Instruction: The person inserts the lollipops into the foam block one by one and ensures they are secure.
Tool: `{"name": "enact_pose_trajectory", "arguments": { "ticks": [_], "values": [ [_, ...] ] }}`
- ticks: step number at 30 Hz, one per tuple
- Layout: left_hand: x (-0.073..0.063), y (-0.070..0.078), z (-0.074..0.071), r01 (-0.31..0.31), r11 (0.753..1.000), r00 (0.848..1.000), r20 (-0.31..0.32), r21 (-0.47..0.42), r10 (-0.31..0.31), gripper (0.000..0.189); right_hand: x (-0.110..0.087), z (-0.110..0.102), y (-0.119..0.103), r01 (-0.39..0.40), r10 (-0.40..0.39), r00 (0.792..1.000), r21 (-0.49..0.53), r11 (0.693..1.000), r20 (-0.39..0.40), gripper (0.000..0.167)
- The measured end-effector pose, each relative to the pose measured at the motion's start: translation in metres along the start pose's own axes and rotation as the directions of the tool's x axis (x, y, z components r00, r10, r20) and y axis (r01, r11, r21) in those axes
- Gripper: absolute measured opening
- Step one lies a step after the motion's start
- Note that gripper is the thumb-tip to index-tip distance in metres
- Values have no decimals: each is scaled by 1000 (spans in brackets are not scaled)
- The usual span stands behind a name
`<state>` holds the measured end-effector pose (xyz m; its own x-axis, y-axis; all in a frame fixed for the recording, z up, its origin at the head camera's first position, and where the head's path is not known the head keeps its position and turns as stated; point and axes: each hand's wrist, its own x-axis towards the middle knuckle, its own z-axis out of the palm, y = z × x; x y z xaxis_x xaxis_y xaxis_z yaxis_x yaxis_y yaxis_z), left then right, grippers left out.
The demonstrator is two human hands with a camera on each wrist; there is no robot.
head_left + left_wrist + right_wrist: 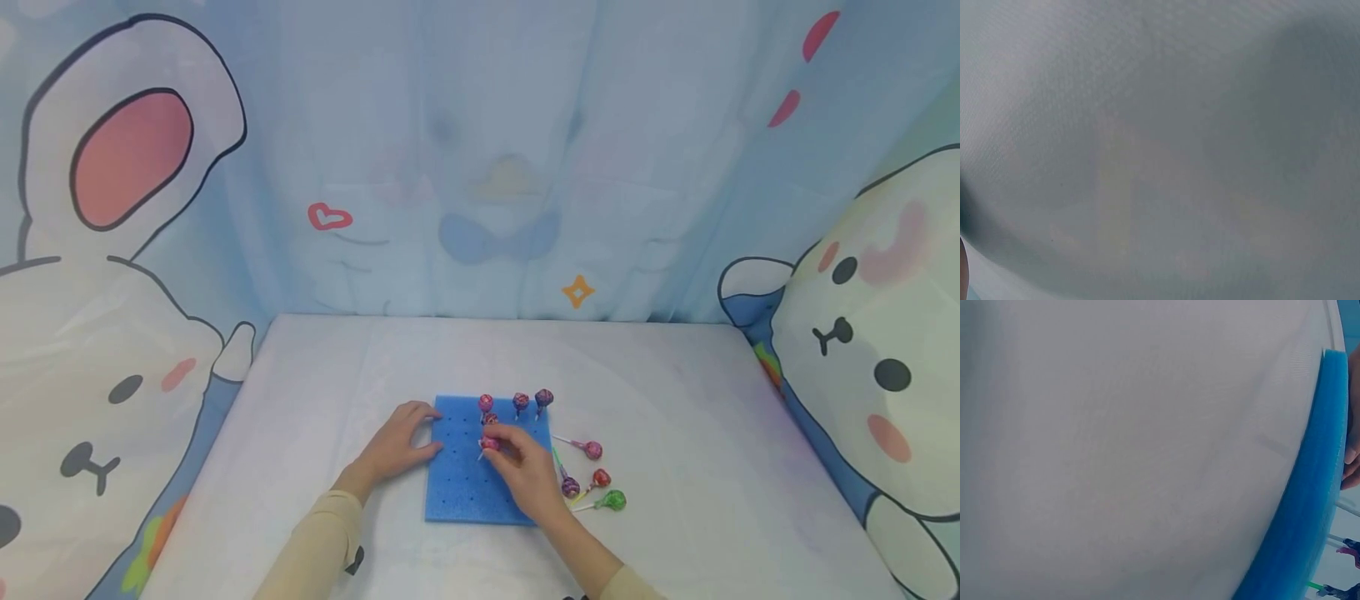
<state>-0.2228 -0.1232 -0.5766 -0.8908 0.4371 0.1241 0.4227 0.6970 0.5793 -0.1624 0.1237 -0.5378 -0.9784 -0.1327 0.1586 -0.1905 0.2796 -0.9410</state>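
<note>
A blue foam board (465, 483) with rows of small holes lies on the white-covered table. My left hand (397, 439) rests at its left edge, thumb and fingers spread apart and touching the side. Over the board's middle, my right hand (528, 477) pinches a pink-red lollipop (489, 443) between thumb and fingertips, its stick pointing down to the left. Whether the stick tip is in a hole cannot be told. Just behind it stands a dark red lollipop (490, 419), partly hidden. Along the back row stand a pink lollipop (486, 403), a dark red-purple one (521, 402) and a purple one (543, 397).
Right of the board lie loose lollipops: pink (592, 450), purple (570, 487), red (601, 477) and green (614, 500). The right wrist view catches the foam's side (1316, 469); pale cloth (1160, 150) fills the left wrist view. A cartoon-printed curtain (495, 167) hangs behind.
</note>
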Motion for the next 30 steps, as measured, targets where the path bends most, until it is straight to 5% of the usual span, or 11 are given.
{"name": "enact_pose_trajectory", "arguments": {
  "ticks": [18,30],
  "values": [
    [-1,2,2,16,1000,1000,10,5,-16,47,-5,24,10,-66,62,996,-65,996,-61,35],
    [-1,4,1,5,1000,1000,-1,2,-5,46,-3,25,12,-41,32,996,-112,993,-79,36]
  ]
}}
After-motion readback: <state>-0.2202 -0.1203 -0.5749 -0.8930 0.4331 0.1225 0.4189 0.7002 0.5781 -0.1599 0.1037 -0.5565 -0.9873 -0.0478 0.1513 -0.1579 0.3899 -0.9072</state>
